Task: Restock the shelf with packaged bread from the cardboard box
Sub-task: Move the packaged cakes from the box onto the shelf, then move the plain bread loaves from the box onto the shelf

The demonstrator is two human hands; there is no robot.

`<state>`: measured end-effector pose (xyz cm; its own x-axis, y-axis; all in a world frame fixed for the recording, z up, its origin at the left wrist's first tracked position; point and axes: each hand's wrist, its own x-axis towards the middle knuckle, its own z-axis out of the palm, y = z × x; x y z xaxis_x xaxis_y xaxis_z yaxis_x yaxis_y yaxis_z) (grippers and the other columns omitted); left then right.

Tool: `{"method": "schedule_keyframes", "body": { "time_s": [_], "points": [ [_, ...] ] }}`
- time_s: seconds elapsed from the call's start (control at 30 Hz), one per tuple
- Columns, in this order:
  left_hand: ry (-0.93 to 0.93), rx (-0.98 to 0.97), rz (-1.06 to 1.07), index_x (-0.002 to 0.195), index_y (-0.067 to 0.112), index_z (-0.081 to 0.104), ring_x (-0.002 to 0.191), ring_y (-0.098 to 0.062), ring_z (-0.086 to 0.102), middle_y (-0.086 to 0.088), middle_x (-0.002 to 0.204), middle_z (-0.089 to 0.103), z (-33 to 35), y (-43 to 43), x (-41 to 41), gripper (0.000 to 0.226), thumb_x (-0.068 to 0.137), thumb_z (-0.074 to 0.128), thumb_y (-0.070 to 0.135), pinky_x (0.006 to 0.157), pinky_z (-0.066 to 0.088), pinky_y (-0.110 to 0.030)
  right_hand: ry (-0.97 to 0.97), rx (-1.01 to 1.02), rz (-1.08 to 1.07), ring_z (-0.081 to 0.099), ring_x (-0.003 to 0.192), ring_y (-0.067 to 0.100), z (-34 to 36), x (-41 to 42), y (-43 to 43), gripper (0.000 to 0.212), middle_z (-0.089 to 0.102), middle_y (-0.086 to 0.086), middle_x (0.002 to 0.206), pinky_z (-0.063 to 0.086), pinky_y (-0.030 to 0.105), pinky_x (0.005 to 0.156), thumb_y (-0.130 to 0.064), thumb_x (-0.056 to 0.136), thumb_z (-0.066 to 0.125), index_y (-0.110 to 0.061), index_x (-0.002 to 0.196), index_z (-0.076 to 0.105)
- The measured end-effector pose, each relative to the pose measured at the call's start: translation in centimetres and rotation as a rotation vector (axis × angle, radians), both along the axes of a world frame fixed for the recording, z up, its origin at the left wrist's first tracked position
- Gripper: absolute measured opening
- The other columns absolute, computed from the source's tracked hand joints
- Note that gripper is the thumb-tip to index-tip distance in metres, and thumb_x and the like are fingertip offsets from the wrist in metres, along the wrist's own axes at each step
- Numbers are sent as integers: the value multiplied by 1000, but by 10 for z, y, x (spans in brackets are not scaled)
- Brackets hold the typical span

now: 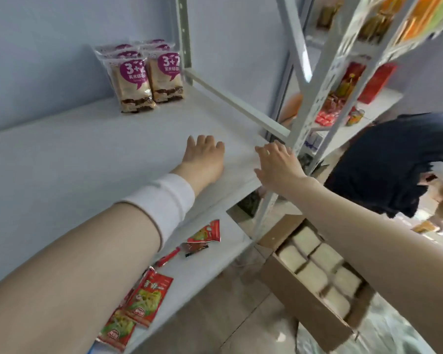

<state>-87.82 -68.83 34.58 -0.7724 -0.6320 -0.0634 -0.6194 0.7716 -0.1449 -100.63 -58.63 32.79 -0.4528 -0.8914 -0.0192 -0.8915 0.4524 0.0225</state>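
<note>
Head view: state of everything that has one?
left hand, open, empty, over the shelf
right hand, open, empty, fingers spread at the shelf's front edge
cardboard box, open, bread packs inside
shelved bread packs, upright, at the back by the post
red snack packets, lying flat on the lower shelf

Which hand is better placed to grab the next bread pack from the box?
Right hand: open, at the shelf edge, nearer the cardboard box; the left hand rests farther in on it.
</note>
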Motion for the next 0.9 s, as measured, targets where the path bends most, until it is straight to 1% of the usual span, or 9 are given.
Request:
{"method": "schedule_keyframes", "body": {
  "time_s": [0.1,0.2,0.3,0.4,0.47,0.57,0.67,0.8,0.9],
  "points": [
    [29,-37,-158,128,10,41,125,-33,37,-16,134,43,-6,62,-39,39,92,43,26,107,23,-47,-31,16,-75,27,137,32,-9,-26,69,52,36,13,144,27,46,110,-33,95,44,-14,141,30],
    [40,39,-273,129,11,41,126,-33,38,-15,135,44,-30,131,-81,44,92,46,33,105,27,-46,-94,31,-180,35,131,32,-34,-56,149,47,44,13,137,32,45,105,-30,93,47,-14,136,38],
    [-43,140,-352,130,10,40,128,-34,37,-15,137,43,-71,192,-117,48,91,48,37,107,30,-46,-152,94,-324,38,128,32,-76,-83,235,43,46,13,136,34,44,104,-27,93,43,-13,133,41],
    [-154,260,-387,129,9,40,126,-35,38,-17,135,43,-120,242,-142,45,92,46,35,105,28,-47,-275,200,-502,38,128,33,-121,-98,309,44,46,15,135,35,43,104,-33,93,43,-10,131,41],
    [-216,337,-398,129,9,40,126,-35,38,-17,135,43,-153,265,-156,42,93,44,32,105,29,-46,-339,254,-591,41,126,33,-149,-104,345,39,47,15,133,36,42,102,-31,94,41,-10,127,43],
    [-299,425,-394,130,8,39,126,-34,39,-16,136,44,-203,286,-178,45,92,45,33,103,30,-46,-430,332,-672,43,122,32,-187,-111,374,39,48,16,130,37,40,99,-30,93,43,-8,125,43],
    [-372,542,-350,134,10,36,128,-33,38,-14,138,42,-248,292,-202,53,92,46,40,104,31,-44,-571,364,-769,43,122,33,-229,-116,382,45,47,15,130,37,39,97,-35,93,46,-7,127,41],
    [-429,715,-240,134,10,36,130,-31,37,-13,139,42,-309,284,-237,51,92,46,38,106,31,-43,-841,289,-962,41,126,32,-288,-125,372,57,43,16,135,37,39,102,-39,93,48,-7,137,32],
    [-456,827,-120,137,10,32,131,-30,36,-13,142,39,-352,275,-262,53,92,48,34,108,32,-43,-1046,237,-1108,36,133,30,-331,-136,357,65,36,17,143,32,36,107,-37,93,50,-4,142,24]
  ]
}}
